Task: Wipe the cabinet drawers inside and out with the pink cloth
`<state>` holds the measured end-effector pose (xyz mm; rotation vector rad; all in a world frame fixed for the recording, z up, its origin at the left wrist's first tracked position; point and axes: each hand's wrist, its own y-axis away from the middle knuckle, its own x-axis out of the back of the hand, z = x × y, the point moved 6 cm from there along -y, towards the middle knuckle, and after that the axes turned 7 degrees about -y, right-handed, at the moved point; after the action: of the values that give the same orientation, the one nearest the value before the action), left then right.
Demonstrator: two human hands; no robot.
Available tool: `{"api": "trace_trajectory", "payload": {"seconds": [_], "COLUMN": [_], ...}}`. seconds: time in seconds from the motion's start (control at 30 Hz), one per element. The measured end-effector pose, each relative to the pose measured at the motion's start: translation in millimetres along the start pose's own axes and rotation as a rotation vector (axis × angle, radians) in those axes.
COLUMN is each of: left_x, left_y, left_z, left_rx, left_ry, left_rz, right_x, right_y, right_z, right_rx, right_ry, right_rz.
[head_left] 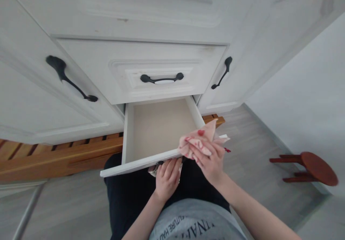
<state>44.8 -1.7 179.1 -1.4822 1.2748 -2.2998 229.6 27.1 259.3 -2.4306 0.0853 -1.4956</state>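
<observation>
A white drawer [159, 125] is pulled out from the cabinet, its pale bottom bare. At the drawer's front, my left hand [168, 179] is closed, fingers curled around the dark drawer handle [160, 163], which is mostly hidden. A dark-and-light patterned piece [153, 170] sticks out beside these fingers; its kind is unclear. My right hand [212, 161] grips a crumpled pink cloth [198, 141] with red marks. That cloth lies against the right front corner of the drawer, over its rim.
Above is a closed drawer with a dark handle [161, 79]. Cabinet doors with dark handles [67, 78] flank it. A wooden slatted platform [88, 157] runs under the cabinet. On the grey floor [242, 143] at right, a reddish-brown stool [319, 168] stands near the wall.
</observation>
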Motion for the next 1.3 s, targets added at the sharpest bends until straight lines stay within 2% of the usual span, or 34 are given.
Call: {"api": "trace_trajectory", "payload": {"seconds": [0.1, 0.17, 0.33, 0.47, 0.6, 0.7, 0.8, 0.87, 0.97, 1.07, 1.13, 1.2, 1.3], "left_x": [3.1, 1.8, -3.4, -13.3, -30.9, -43.0, -51.2, -55.1, -60.7, -69.4, -75.3, -80.8, -88.2], "left_y": [-6.9, -10.6, -23.9, -50.9, -77.6, -84.4, -81.5, -79.6, -82.4, -91.9, -100.3, -108.9, -118.6], "left_z": [0.3, 2.4, -6.2, -27.0, -47.2, -51.6, -50.9, -51.0, -55.5, -64.0, -70.4, -77.1, -86.1], "left_rx": [-0.023, -0.04, -0.005, 0.042, 0.091, 0.099, 0.13, 0.147, 0.14, 0.113, 0.113, 0.132, 0.152], "left_ry": [-0.036, -0.061, -0.073, -0.058, -0.05, -0.133, -0.249, -0.298, -0.35, -0.374, -0.381, -0.385, -0.387], "left_rz": [-0.017, -0.032, -0.095, -0.188, -0.201, -0.159, -0.149, -0.166, -0.197, -0.25, -0.273, -0.28, -0.278], "right_x": [34.7, 46.3, 48.9, 42.1, 34.9, 24.1, 1.0, -24.5, -64.9, -81.2, -70.8, -46.1, -3.1], "right_y": [10.2, 14.3, -0.4, -34.4, -71.5, -92.8, -97.6, -89.8, -65.4, -37.7, -26.7, -28.4, -56.8], "right_z": [33.9, 44.8, 51.8, 55.5, 56.3, 63.0, 80.2, 96.1, 113.6, 118.6, 119.7, 115.2, 91.3], "right_rx": [-0.034, -0.023, -0.022, -0.068, -0.088, -0.165, -0.272, -0.346, -0.37, -0.324, -0.37, -0.426, -0.362], "right_ry": [0.141, 0.207, 0.147, -0.044, -0.079, -0.087, -0.091, -0.12, -0.19, -0.234, -0.237, -0.224, -0.201], "right_rz": [0.299, 0.427, 0.535, 0.548, 0.583, 0.598, 0.642, 0.623, 0.495, 0.37, 0.359, 0.416, 0.563]}}
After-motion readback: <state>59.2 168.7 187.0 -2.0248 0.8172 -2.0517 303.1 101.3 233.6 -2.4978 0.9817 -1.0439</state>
